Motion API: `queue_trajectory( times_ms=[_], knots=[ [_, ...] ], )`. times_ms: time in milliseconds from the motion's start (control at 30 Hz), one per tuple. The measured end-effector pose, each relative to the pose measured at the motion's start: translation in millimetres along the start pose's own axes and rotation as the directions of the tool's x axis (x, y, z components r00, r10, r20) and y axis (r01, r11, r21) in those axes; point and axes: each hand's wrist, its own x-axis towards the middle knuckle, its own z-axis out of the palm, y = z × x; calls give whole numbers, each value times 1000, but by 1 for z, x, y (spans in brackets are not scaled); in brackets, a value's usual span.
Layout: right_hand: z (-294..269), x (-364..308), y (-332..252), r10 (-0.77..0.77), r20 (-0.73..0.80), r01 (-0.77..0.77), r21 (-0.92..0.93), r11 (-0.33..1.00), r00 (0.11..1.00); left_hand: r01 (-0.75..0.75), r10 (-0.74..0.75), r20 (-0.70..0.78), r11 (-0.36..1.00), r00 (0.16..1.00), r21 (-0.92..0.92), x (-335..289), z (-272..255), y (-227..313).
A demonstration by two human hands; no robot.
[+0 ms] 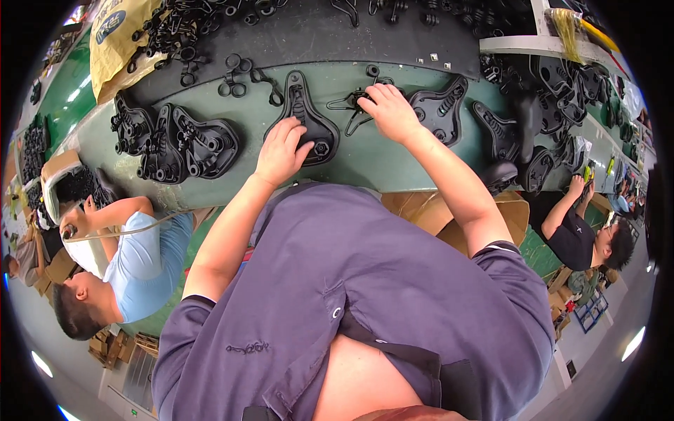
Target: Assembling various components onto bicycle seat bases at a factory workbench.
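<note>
A black bicycle saddle [298,91] lies underside up on the green bench in front of me, its narrow nose pointing away. My left hand [282,151] rests on its lower left part, thumb apart from the slightly bent fingers. To the right, my right hand [390,111] is closed over a black wire saddle frame [342,104] with loops and a small coil; its fingers partly hide the frame. Just beyond that hand lies another upturned saddle [444,112].
Several saddles with frames [203,144] sit at the left. More saddles [495,133] crowd the right end. Loose coil springs [235,76] and a heap of black parts [186,31] lie at the back, beside a yellowish sack [119,49]. Two people work nearby, left and right.
</note>
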Motion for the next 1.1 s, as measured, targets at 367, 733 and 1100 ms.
queue_trajectory(
  times_ms=[367, 733, 1100],
  knots=[
    [-44, -50, 8, 753, -35, -314, 896, 315, 657, 284, -314, 496, 949, 810, 137, 129, 61, 20],
    [37, -92, -22, 783, 403, -582, 810, -66, 473, 73, -70, -39, 994, 997, 83, 72, -39, 32],
    [-115, -29, -76, 503, -74, -77, 959, 273, 861, -104, 171, -371, 975, 913, 194, -4, -113, 46]
  ],
)
